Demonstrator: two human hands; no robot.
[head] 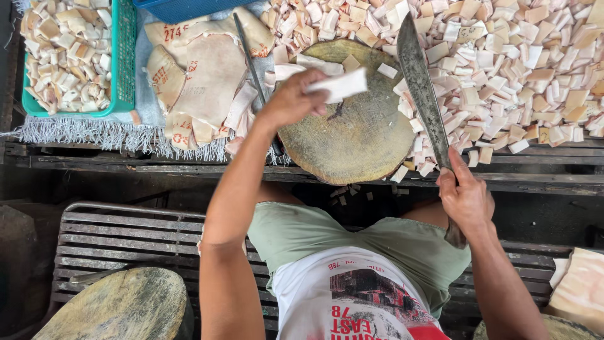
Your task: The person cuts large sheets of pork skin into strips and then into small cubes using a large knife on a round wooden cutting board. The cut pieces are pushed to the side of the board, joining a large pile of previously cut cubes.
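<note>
The left hand (290,101) pinches a pale strip (340,85) over the round chopping block (352,135), ready for cutting. The right hand (464,198) is closed round the long knife (420,88), blade resting beside the heap of cut pieces (522,69) on the tabletop (541,167).

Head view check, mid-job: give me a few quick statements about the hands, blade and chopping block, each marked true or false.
1. The left hand holds a pale strip over the round wooden block. True.
2. The right hand is empty. False: it grips the handle of a long blade.
3. The blade's tip points away from the person. True.
4. The green basket is empty. False: it holds pale cut pieces.
</note>
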